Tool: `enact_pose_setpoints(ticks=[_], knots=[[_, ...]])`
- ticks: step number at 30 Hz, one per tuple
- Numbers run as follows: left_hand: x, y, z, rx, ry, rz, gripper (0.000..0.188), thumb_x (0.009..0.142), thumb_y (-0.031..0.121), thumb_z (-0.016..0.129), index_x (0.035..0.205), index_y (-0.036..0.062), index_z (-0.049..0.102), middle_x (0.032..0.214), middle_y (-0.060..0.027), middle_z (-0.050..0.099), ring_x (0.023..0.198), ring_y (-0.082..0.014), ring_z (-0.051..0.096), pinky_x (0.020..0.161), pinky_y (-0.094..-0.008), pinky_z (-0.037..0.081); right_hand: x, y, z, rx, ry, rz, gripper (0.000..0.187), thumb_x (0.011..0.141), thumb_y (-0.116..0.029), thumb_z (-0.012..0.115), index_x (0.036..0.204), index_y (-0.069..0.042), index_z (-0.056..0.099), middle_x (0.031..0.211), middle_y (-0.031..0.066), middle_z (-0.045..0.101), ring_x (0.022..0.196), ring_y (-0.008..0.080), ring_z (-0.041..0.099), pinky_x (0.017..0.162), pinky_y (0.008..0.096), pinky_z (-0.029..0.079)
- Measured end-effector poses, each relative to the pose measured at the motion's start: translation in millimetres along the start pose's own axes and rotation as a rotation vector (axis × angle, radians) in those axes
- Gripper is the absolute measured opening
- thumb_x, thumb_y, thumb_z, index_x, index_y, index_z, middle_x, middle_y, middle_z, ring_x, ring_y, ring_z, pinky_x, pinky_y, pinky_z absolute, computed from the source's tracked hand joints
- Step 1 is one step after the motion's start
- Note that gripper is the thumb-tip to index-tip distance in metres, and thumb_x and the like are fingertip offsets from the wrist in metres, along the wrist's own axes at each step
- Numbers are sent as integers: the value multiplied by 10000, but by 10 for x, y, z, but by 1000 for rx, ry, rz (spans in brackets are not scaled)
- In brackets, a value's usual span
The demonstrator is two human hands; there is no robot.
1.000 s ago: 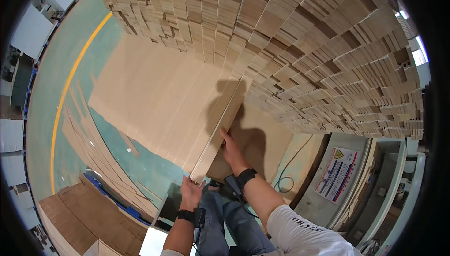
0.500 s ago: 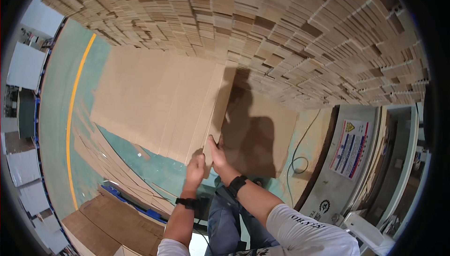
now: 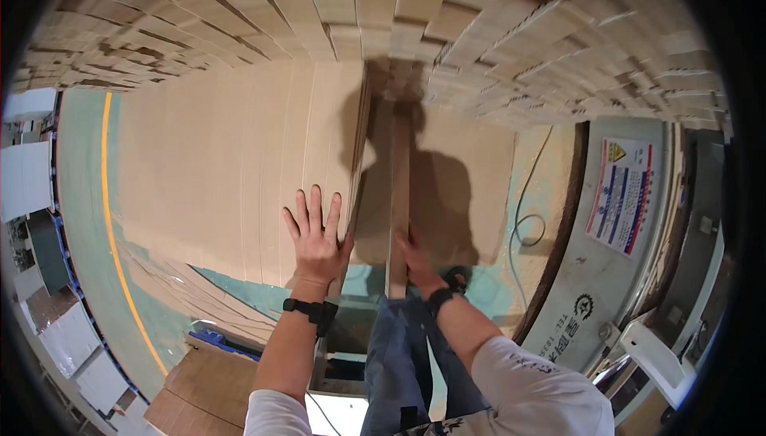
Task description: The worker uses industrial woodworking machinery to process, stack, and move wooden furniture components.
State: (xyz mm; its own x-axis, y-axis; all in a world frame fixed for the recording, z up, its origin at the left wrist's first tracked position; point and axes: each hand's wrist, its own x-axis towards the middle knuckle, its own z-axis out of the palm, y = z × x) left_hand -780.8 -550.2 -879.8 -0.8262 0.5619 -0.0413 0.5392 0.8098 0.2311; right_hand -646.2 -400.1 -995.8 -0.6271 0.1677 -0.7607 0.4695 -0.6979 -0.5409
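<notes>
A broad stack of flat brown cardboard sheets [image 3: 207, 149] lies on the left. My left hand [image 3: 317, 248] rests on it near its right edge, fingers spread and holding nothing. To the right of that stack is a long, narrow cardboard piece [image 3: 400, 173], seen edge-on and running away from me. My right hand [image 3: 416, 260] grips its near end from the right side, thumb toward me hidden in part. Under my shadow, another flat cardboard surface [image 3: 471, 181] spreads to the right of the piece.
Tall stacks of cardboard [image 3: 383, 13] form a wall along the far side. On the right stands a grey metal panel [image 3: 586, 268] with a warning label; a thin cable [image 3: 523, 197] loops beside it. Brown cardboard [image 3: 207, 392] sits at the lower left, beyond it a yellow floor line [image 3: 108, 189].
My hands were close together at the stack's right edge. Now they are apart: the left lies flat on the stack, and the right has shifted right with the narrow cardboard piece. The view has shifted.
</notes>
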Motion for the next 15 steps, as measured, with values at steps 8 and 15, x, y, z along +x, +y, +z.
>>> enact_pose_setpoints(ticks=[8,15], knots=[[10,-32,62,-34,-20,-58,713,691,285,608,1343,160,350,1399,-189,272,1290,-430,203,1014,-592,95,1330,652,175,-121,-56,-158,580,837,-191,599,1337,-74,329,1169,77,511,1024,172,489,870,302,398],[-12,-61,122,-56,16,-43,739,664,273,639,1337,161,355,1394,-174,288,1293,-415,208,1013,-585,108,1476,629,335,-1041,268,-286,588,802,-267,613,1304,-60,387,1032,181,598,919,332,584,802,406,454]])
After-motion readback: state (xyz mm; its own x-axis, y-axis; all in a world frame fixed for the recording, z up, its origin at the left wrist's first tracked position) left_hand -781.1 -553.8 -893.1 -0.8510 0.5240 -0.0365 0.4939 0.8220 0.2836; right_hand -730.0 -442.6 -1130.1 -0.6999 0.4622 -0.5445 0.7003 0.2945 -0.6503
